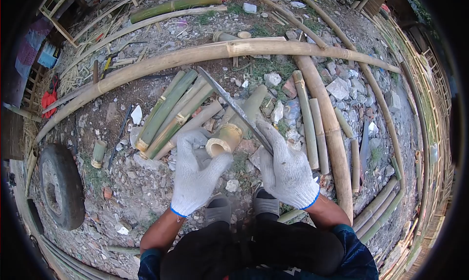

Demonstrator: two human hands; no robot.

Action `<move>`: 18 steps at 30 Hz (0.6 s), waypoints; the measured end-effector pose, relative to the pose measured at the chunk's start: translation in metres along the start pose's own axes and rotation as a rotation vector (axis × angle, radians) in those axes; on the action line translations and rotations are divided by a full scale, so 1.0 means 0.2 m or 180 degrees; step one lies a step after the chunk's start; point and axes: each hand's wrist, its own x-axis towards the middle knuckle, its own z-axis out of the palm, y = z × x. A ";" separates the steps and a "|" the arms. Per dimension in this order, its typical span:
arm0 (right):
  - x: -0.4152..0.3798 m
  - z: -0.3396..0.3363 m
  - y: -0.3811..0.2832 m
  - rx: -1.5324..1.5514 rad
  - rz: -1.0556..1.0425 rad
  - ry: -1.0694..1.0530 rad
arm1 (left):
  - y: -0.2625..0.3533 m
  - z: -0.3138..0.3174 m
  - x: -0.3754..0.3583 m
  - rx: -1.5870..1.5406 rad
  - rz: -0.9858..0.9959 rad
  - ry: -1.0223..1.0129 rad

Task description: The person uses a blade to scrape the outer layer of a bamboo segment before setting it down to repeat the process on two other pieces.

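The left hand (191, 175), thumb (218, 165) towards two o'clock, seems to grip a bamboo piece (232, 134); the right hand (285, 170) clenches a knife (234, 105) angled towards eleven o'clock

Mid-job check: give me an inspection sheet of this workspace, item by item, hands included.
Surface: rough ground, strewn with rubble.
Job's things: bamboo piece, open end showing; long blade crosses over it in view, contact unclear.
Clutter: cut bamboo lengths on both sides; tire at left.
Hands: left hand gloved, thumb at the piece's open end; right hand gloved, gripping the blade's near end.
Cables: none identifiable; a thin dark strip at left is unclear.
Surroundings: long bamboo pole beyond the hands; bamboo strips along the right edge.
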 end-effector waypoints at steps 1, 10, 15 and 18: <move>0.01 -0.03 -0.04 0.0027 -0.0206 0.0026 | 0.04 0.02 0.00 -0.0331 -0.0187 -0.0018; 0.04 -0.01 0.00 -0.0019 -0.0479 0.0144 | 0.02 -0.01 0.00 -0.0032 -0.0073 -0.0237; 0.08 0.08 0.12 -0.0868 0.0157 -0.0460 | -0.06 -0.04 0.03 0.0561 0.0224 -0.0103; 0.06 0.05 0.04 -0.0064 0.0007 0.0161 | -0.09 -0.04 -0.01 0.0324 0.0057 0.0063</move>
